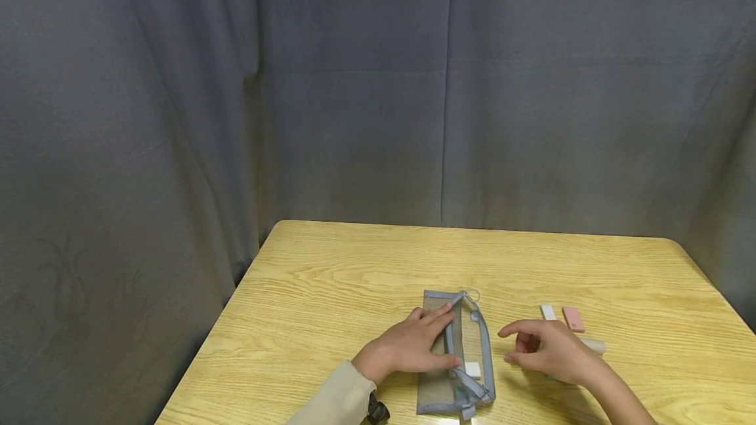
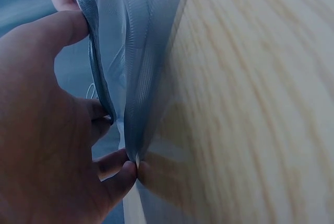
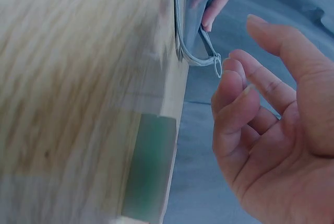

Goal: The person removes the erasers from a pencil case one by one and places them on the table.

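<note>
A grey-blue mesh zip pouch lies on the table with its zip side parted. My left hand rests across it; thumb and fingertips hold the edge of the opening, as the left wrist view shows at the zip band. A small white block is inside the pouch. Right of the pouch my right hand hovers with loosely bent fingers, thumb apart, holding nothing. In the right wrist view a green block lies below that hand, blurred.
Beyond the right hand lie a white block and a pink block, which look like erasers. A pale rounded object is partly hidden by that hand. Grey curtains hang behind the wooden table.
</note>
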### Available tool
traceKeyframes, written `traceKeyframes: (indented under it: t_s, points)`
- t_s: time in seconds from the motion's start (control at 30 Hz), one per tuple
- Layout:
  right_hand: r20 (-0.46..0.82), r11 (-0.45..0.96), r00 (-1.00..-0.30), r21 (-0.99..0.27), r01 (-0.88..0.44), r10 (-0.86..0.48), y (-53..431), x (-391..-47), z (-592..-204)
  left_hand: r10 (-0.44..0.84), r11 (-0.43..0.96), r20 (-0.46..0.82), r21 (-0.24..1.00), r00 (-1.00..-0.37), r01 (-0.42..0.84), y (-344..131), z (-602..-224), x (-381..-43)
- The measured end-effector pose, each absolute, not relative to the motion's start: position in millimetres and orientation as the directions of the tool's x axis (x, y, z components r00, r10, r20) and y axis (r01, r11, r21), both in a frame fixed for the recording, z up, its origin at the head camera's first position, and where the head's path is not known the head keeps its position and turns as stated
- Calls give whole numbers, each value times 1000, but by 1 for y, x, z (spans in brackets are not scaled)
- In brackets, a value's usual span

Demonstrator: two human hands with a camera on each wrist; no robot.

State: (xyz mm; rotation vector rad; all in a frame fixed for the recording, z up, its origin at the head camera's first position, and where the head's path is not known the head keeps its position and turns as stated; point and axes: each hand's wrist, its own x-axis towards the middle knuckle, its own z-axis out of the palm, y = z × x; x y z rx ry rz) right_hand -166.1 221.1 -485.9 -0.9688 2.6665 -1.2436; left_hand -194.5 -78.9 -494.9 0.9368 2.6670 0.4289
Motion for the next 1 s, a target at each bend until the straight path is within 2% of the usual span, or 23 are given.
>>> traceKeyframes:
  t_s: [0.43,1.0]
  points:
    - [124,512,-803,-712,-481,-582,207,-171,-485,634,748,-168,380,-755,544,-80,-496,-196]
    - [63,445,-750,-771,-456,-659,190,-174,-489,637,750,-156,352,-755,560,-79,-498,-196]
